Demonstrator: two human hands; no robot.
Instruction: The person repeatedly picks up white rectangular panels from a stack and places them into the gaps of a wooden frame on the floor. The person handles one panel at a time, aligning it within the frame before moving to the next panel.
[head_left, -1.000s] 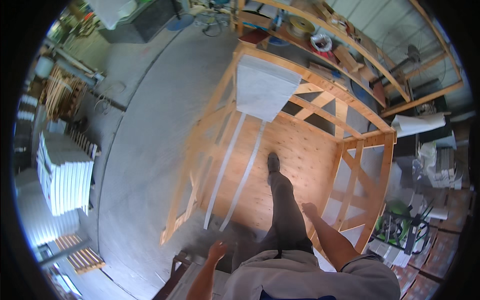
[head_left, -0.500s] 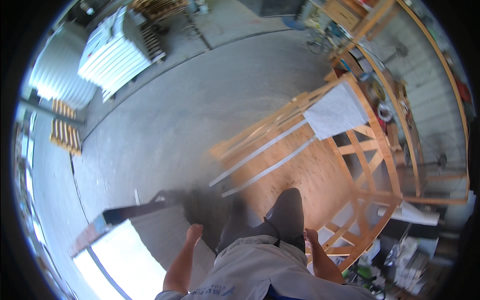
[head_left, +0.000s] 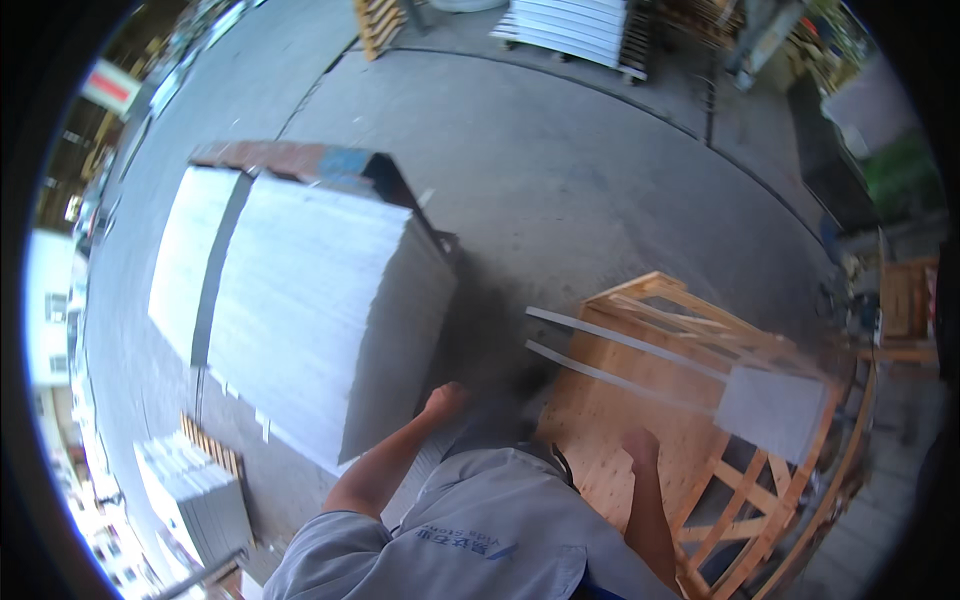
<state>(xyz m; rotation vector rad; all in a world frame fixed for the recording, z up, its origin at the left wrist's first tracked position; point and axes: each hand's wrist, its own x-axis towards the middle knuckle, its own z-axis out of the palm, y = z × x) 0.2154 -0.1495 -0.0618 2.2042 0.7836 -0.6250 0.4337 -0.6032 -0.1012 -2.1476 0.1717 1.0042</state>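
Left hand: the hand [head_left: 443, 400] is raised just beside the right edge of the big slab stack, fingers looking curled in; blur hides how tightly, and nothing shows in its grip.
Right hand: the hand [head_left: 640, 446] hangs in view above the crate's plywood floor, seemingly curled too (whether it touches the wood, I cannot tell); nothing shows in it.
Big slab stack: the pale slab stack [head_left: 310, 290] leans at the person's left, its edges layered on the side toward the crate; a dark band [head_left: 222, 270] divides it from a narrower pale face.
Metal frame: a rusty, partly blue frame [head_left: 270, 155] runs along the stack's upper edge.
Crate: the open wooden crate [head_left: 600, 420] stands at the person's right, with slatted sides.
Crate load: a pale slab [head_left: 775, 408] sits at the crate's right end.
Strips: two pale strips [head_left: 625, 341] run from that slab past the crate's left edge.
Lower left: a smaller slab stack [head_left: 215, 515] stands beside a wooden pallet [head_left: 212, 447].
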